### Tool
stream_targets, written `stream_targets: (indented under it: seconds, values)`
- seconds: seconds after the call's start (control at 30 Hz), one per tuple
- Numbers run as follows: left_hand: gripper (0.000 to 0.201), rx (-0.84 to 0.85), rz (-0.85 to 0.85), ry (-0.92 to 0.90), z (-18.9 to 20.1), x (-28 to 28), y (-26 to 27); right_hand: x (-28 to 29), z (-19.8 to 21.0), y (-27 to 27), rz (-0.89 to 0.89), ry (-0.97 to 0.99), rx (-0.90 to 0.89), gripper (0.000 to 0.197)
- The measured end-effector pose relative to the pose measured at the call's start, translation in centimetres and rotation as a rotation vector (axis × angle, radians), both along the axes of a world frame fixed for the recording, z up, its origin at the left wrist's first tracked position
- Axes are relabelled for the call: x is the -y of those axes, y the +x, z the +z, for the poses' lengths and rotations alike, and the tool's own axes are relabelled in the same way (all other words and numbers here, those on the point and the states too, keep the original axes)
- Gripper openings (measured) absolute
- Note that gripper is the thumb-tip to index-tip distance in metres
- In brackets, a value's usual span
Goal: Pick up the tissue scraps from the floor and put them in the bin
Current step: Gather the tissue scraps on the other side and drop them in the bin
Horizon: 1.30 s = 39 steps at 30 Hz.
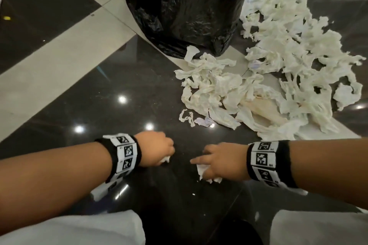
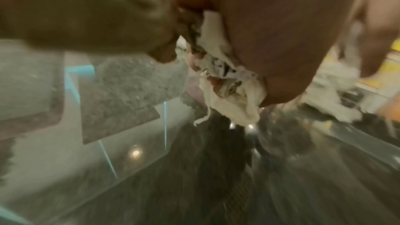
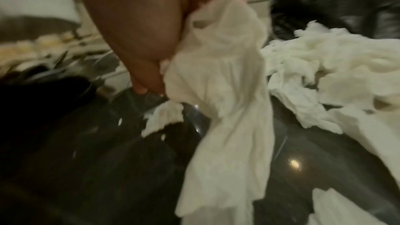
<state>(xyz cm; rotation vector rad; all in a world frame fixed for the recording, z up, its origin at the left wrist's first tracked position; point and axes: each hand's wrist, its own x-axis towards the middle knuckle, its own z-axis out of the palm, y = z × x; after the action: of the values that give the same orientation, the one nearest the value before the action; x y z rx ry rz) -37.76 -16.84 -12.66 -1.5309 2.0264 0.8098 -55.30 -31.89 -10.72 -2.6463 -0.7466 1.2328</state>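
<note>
A big heap of white tissue scraps [image 1: 274, 77] lies on the dark floor, to the right of the bin lined with a black bag [image 1: 185, 8]. My left hand [image 1: 159, 150] hovers low over the floor near me, fingers curled round a small wad of tissue [image 2: 231, 98]. My right hand [image 1: 215, 162] faces it, gripping a long white tissue scrap [image 3: 225, 109], with its index finger stretched out to the left. A smaller scrap [image 3: 164, 117] lies on the floor under that hand. The heap [image 3: 329, 78] sits just beyond it.
The floor is glossy black tile [image 1: 123, 77] crossed by pale beige bands [image 1: 59, 61], with lamp reflections. A few loose scraps [image 1: 195, 119] lie at the heap's near edge. My knees in white cloth [image 1: 79, 230] fill the bottom of the head view.
</note>
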Motion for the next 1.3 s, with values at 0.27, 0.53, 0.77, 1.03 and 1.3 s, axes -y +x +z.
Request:
stream_targets:
  seconds: [0.27, 0.53, 0.77, 1.03, 1.3]
  values:
    - [0.032, 0.054, 0.155, -0.073, 2.0, 1.8, 1.6, 0.7, -1.9, 1.2, 0.291, -0.211, -0.029, 0.019]
    - [0.069, 0.028, 0.261, -0.161, 1.1, 6.8, 1.0, 4.2, 0.9, 4.1, -0.517, -0.098, 0.016, 0.023]
    - [0.070, 0.024, 0.269, -0.043, -1.0, 11.6, 1.4, 6.8, 2.1, 0.2, -0.390, -0.081, 0.191, 0.021]
    - [0.041, 0.023, 0.375, -0.105, 0.2, 7.8, 2.3, 4.6, -1.5, -5.8, -0.106, -0.199, -0.075, 0.042]
    - [0.020, -0.060, 0.661, -0.344, 3.6, 3.4, 4.3, 4.9, -1.1, 1.5, -0.348, -0.092, 0.004, 0.024]
